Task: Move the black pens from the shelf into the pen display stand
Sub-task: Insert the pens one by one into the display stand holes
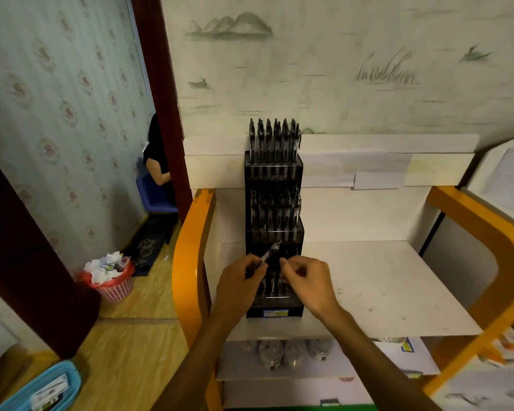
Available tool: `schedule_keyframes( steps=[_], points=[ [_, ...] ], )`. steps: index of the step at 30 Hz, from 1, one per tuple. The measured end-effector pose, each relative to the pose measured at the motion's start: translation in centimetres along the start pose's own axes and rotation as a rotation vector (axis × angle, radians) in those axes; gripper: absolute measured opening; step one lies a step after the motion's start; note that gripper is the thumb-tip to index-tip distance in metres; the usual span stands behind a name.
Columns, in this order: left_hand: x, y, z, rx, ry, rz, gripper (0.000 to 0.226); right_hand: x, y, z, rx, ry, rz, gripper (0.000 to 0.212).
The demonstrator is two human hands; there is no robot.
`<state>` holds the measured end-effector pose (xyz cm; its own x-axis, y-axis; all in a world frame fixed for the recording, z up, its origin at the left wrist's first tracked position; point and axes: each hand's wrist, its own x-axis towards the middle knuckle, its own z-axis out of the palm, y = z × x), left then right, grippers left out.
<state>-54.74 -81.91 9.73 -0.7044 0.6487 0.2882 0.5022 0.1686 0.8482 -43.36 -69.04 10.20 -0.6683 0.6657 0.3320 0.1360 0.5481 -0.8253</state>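
A white shelf (398, 280) with curved orange side frames (187, 271) stands against a pale wall painted with grey-green hills and grass. On its left part, close to the left orange frame, rises the tall black tiered plastic pen display stand (274, 229). Its top tier and middle tier are packed with upright black pens (275, 140), clip ends up; the lowest tier, nearest the person, also holds a few pens, partly hidden by the hands.

The left hand (238, 284) hovers over the front left of the lowest tier, its fingers curled round a single black pen with a clear barrel (269, 253), which slants up and to the right over that tier. The right hand (307, 280) is just beside it over the same tier, fingers bent with thumb and forefinger drawn together; whether they pinch a pen I cannot tell.

On the wooden floor to the left sits a pink plastic basket (116, 287) lined in red and heaped with crumpled paper.
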Motion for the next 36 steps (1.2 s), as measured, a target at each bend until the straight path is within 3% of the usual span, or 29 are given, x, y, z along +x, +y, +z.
schedule_keyframes(
  steps=[2,5,12,16,22,36],
  points=[
    [0.1,0.1,0.5,0.069,-0.003,0.021,0.009,0.2,-1.0,-0.3,0.205,-0.023,0.045,0.018],
    [0.4,0.5,1.0,0.196,-0.007,0.056,0.006,0.6,-1.8,-0.6,0.396,-0.022,0.09,0.017],
    [0.2,1.0,1.1,0.324,-0.082,0.123,0.02,0.7,-1.3,-1.1,0.544,-0.012,0.188,0.02],
    [0.4,1.3,0.1,0.369,-0.068,0.197,0.029,0.8,-0.9,-1.8,0.418,0.07,0.168,0.018],
    [0.7,1.2,-2.0,0.545,-0.026,0.299,0.036,0.9,-0.1,-3.1,-0.186,0.113,-0.04,0.023],
    [0.1,1.3,-3.9,0.597,-0.048,0.254,0.033,0.9,0.7,-2.3,-0.393,0.04,-0.131,0.018]
  ],
)
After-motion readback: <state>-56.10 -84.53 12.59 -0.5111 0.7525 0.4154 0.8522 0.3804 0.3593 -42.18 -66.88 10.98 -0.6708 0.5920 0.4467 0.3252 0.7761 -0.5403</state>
